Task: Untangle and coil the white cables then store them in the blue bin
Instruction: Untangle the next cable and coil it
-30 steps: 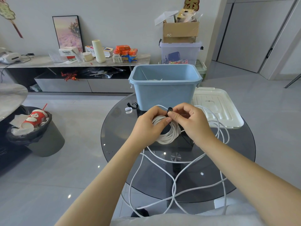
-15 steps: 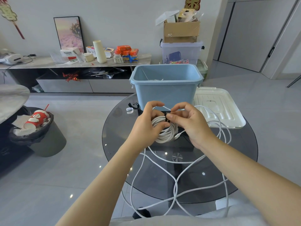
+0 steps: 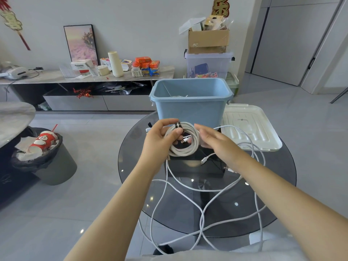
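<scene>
progress looks to be about the middle of the task, as far as i can judge. one coil of white cable (image 3: 185, 141) is already wound into a neat ring and closed with a small black band (image 3: 178, 125) at its top, and the left hand (image 3: 160, 140) holds it above the round glass worktop (image 3: 131, 166), just in front of the blue bin (image 3: 191, 108). the grip of the left hand is curled around the left side of the ring, with the thumb over the strands and the fingers behind them, so the coil is firmly held. the right hand (image 3: 212, 142) is just beside the coil on its right; its fingers are loose and almost straight and they hold nothing, and i cannot tell if the fingertips touch the ring or not. a plug end sticks out inside the ring. inside the bin, a little white cable seems to lie at the bottom, but most of the inside is hidden by the front wall. what is left is clear enough: loose white cables (image 3: 202, 213) cross each other on the worktop and hang over its near edge, not yet untangled or coiled. the held coil is not yet stored in the bin. the white lid (image 3: 250, 127) lies on the worktop to the right of the bin, touching or nearly touching it
</scene>
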A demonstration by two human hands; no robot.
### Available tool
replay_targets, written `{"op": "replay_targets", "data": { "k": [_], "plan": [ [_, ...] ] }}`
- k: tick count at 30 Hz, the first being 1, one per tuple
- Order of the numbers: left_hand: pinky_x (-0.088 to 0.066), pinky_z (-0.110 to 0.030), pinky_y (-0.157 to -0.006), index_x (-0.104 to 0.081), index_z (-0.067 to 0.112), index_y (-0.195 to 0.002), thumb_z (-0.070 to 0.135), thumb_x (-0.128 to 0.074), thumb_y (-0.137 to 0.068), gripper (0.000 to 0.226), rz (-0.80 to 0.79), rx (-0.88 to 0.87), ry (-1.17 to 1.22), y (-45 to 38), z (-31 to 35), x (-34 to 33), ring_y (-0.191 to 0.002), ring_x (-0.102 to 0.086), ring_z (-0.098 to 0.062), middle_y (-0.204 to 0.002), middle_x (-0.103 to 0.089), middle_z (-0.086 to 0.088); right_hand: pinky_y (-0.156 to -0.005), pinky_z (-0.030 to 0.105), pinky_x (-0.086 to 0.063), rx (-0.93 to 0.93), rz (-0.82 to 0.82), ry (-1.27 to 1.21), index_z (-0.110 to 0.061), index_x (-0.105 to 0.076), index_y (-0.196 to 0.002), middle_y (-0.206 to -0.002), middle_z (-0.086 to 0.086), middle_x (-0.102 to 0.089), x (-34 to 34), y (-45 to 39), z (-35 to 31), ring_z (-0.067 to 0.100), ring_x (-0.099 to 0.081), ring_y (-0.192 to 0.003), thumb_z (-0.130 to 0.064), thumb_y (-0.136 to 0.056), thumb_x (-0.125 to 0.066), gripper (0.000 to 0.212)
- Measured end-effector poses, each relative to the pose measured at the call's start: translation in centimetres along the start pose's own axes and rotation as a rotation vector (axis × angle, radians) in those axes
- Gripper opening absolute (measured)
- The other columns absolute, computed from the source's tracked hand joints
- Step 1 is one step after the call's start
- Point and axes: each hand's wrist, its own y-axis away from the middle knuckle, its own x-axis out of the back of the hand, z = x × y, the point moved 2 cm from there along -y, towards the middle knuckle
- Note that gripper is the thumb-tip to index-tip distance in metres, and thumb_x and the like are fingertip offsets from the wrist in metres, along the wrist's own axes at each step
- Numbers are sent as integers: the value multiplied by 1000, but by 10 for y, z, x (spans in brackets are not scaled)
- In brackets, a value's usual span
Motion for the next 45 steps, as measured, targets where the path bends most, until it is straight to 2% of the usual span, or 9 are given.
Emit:
{"op": "replay_targets", "data": {
  "k": [11,18,22,26,31,35,37,41,45],
  "plan": [
    [-56,-33,-82,-59,12,-118,18,-55,-95,24,-119,256,42,-31,15,-4,-96,-68,-21,-103,-70,-10,-69,26,-58,1,225,-263,-3,-61,-106,-86,12,-70,17,-23,-26,21,-72,-74,-15,-96,-52,18],
    [-59,-27,-74,-64,6,-116,12,-59,-93,24,77,132,-132,-117,47,-11,-54,-64,-9,-77,-66,-5,-55,20,-46,64,407,36,-17,-52,-120,-98,1,-67,43,-92,-67,16,-67,-65,-29,-95,-54,28],
    [-59,-26,-63,-63,2,-107,10,-62,-91,18,163,140,-247,-171,42,-12,-54,-64,-15,-72,-64,-5,-82,33,-49,39,420,302,-11,-63,-114,-108,7,-68,62,-150,-66,26,-64,-93,-35,-92,-55,34],
    [-57,-40,-81,-66,12,-83,14,-65,-88,6,168,176,-530,-213,20,-2,-78,-69,-30,-81,-69,-13,-76,34,-44,-84,296,594,-4,-67,-98,-105,15,-68,64,-203,-50,30,-60,-94,-36,-95,-49,36],
    [-40,-26,-57,-59,8,-75,25,-55,-94,26,71,159,-876,-237,5,4,-66,-51,-24,-62,-52,-5,-82,29,-39,-214,215,769,0,-59,-116,-127,20,-56,60,-231,-34,34,-53,-112,-29,-100,-38,40],
    [-29,-23,-48,-44,9,-59,18,-47,-94,37,66,139,-959,-234,-2,3,-54,-38,-18,-56,-41,-3,-64,28,-37,-193,271,744,-8,-56,-76,-86,16,-58,59,-228,-28,29,-48,-82,-13,-91,-43,20],
    [-29,-25,-53,-45,11,-62,14,-46,-92,30,76,119,-922,-228,-2,1,-57,-37,-22,-60,-42,-5,-62,28,-42,-157,318,698,-6,-59,-71,-78,12,-60,59,-220,-31,32,-51,-81,-6,-85,-42,22],
    [-32,-20,-53,-60,19,-84,11,-43,-93,21,75,38,-858,-198,16,-6,-74,-47,-23,-82,-58,-7,-99,38,-44,-43,364,669,-11,-65,-120,-131,5,-58,54,-184,-48,28,-52,-121,-8,-90,-42,37],
    [-42,-24,-66,-64,12,-117,15,-43,-96,30,87,7,-797,-151,39,-16,-82,-56,-18,-108,-68,-7,-94,26,-43,78,390,575,-17,-64,-121,-129,-1,-61,45,-140,-59,20,-54,-119,-15,-95,-44,33]
  ]
}}
